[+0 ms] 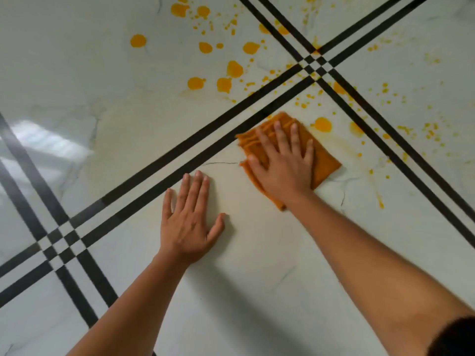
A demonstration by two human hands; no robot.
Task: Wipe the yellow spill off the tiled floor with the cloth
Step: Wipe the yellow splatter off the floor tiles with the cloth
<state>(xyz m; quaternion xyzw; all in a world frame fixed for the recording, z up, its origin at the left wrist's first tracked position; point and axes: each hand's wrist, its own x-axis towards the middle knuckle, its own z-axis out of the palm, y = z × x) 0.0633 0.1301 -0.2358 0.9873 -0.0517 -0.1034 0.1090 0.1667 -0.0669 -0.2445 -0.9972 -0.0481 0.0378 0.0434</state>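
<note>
An orange cloth lies flat on the white tiled floor, just below the double black tile stripe. My right hand presses down on the cloth with fingers spread. My left hand rests flat on the bare tile to the left of the cloth, fingers apart, holding nothing. Yellow spill blobs and small splatter dots spread over the tiles beyond the cloth. One round blob sits just right of the cloth's far corner. Faint yellow smears streak the tile to the right.
Double black stripes cross the floor diagonally and meet at a checkered junction ahead and another at the left. A bright window reflection shines on the left tile. A thin crack runs near the cloth.
</note>
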